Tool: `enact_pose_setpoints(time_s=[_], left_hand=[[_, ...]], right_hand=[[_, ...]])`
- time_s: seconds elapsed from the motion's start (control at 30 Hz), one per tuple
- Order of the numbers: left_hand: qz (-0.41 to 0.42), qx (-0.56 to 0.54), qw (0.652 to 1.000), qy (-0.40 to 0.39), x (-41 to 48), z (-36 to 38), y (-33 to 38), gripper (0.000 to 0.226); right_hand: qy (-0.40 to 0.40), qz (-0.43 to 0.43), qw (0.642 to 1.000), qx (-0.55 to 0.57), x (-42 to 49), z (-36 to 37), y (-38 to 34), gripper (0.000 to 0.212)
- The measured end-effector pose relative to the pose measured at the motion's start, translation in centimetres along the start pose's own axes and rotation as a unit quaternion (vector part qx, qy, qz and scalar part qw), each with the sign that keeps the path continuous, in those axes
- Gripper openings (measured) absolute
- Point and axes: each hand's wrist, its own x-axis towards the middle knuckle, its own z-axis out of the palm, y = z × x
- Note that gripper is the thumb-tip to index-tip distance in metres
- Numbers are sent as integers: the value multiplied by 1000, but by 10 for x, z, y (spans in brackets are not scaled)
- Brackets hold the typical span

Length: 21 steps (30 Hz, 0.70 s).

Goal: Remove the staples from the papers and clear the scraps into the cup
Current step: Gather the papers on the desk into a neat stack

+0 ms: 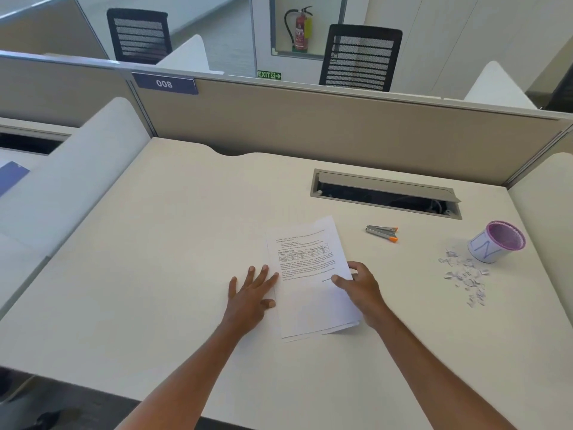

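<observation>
Papers [307, 274], centre frame: left hand [252, 290] flat, fingers spread at their edge; right hand [359, 283] pinching the right margin; risk: one-sided tug may skew or crease sheets.

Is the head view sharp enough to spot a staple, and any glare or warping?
Head view: even, soft light, no glare on the white printed papers; text too blurred to read, no staple discernible; wide-angle distortion bows the cream desk.

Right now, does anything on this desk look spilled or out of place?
Yes. Small paper scraps lie scattered on the desk beside the cup, not inside it, like a spill. The papers also lie slightly askew, with the lower sheets fanned out at the bottom corner.
</observation>
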Motion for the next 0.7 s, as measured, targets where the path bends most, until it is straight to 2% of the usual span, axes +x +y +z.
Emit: enact_pose_setpoints(time_s=[0.23,0.4,0.47,0.53,0.63,0.7], left_hand=[[13,-38,999,-2,1,0,-2,75],[-39,-165,984,56,4,-3,3,73],[-85,-253,958,109,7,-11,14,71],[-138,-377,904,146,9,-21,28,73],[-158,-543,820,92,13,-40,53,74],[-115,-609,784,47,17,-49,67,55]], right_hand=[[-24,6,998,-64,19,-1,-4,21],[-24,-20,998,-47,13,-8,-2,25],[-26,-37,999,-25,4,-15,-6,26],[-29,-52,998,7,-6,-24,-10,27],[-32,-73,996,51,-21,-38,-17,26],[-34,-85,993,77,-29,-48,-18,25]])
